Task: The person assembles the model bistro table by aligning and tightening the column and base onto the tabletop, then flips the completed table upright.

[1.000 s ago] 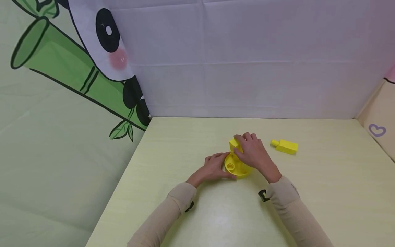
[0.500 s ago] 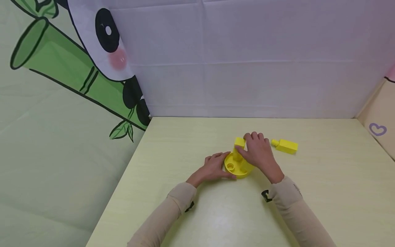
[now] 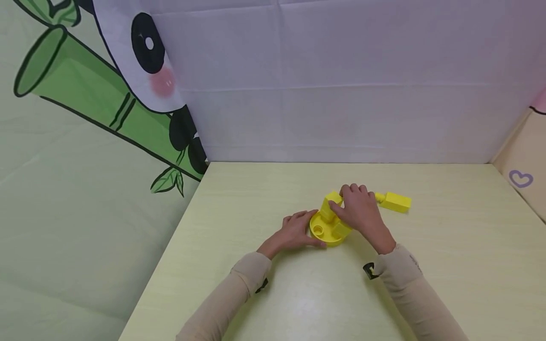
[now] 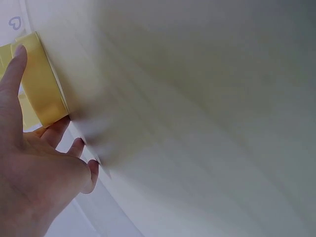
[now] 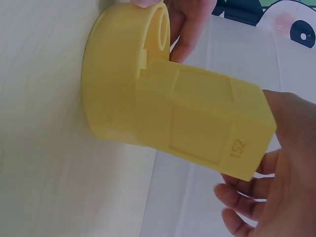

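Note:
In the head view a round yellow base (image 3: pixel 316 223), with a round socket showing in its top, sits on the table. My left hand (image 3: pixel 294 232) grips its left side, thumb on the near wall and fingers on the far side. Two yellow blocks stand on the base: a rear block (image 3: pixel 327 208), and a front-right block (image 5: pixel 212 118) marked 152. My right hand (image 3: pixel 360 210) holds the rear block between thumb and fingers; in the right wrist view the marked block hides that grip. Another yellow block (image 3: pixel 396 202) with a narrow knobbed end lies beyond my right hand.
The pale table (image 3: pixel 273 303) extends around the base. A plain cloth wall (image 3: pixel 341 94) rises behind the table's back edge, and a printed cloth (image 3: pixel 85 213) hangs to the left.
The rear block has shifted slightly right and turned, and it now stands on the base. My right hand has moved a little to the right. The left hand and base stay put.

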The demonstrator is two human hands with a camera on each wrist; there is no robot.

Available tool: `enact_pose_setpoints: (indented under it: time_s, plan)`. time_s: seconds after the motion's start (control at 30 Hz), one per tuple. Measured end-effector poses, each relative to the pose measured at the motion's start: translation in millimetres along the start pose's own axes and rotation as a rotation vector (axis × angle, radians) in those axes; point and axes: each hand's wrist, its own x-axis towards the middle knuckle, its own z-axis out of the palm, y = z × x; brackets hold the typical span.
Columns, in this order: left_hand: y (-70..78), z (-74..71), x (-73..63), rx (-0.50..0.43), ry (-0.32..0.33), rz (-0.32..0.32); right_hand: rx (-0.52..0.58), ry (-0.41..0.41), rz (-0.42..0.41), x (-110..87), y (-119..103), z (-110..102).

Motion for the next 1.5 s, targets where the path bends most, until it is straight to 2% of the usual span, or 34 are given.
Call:
enact_pose_setpoints:
  time_s: [0.17,0.4,0.63,0.87,1.3,1.5]
  plan:
    - [-0.9,0.7,0.3,-0.008,0.004,0.003,0.000,-0.017,0.046,-1.3,-1.4,-3.6]
    - [-1.1,1.2,0.4,-0.008,0.008,0.006,0.005,-0.068,-0.039,-1.8,1.1,-5.6]
    - [-0.6,0.7,-0.5,-0.011,-0.001,-0.003,-0.018,-0.051,-0.012,-3.9,-1.0,-6.0]
    - [-1.0,0.3,-0.7,-0.007,-0.003,-0.004,0.032,-0.072,-0.058,-5.1,1.0,-3.9]
    - [-1.1,0.4,-0.4,-0.007,0.006,0.008,0.030,-0.003,-0.021,-11.8,-3.4,0.5]
    - [-0.8,0.2,-0.8,-0.016,0.009,0.011,0.024,-0.004,0.007,-14.6,-6.3,5.9]
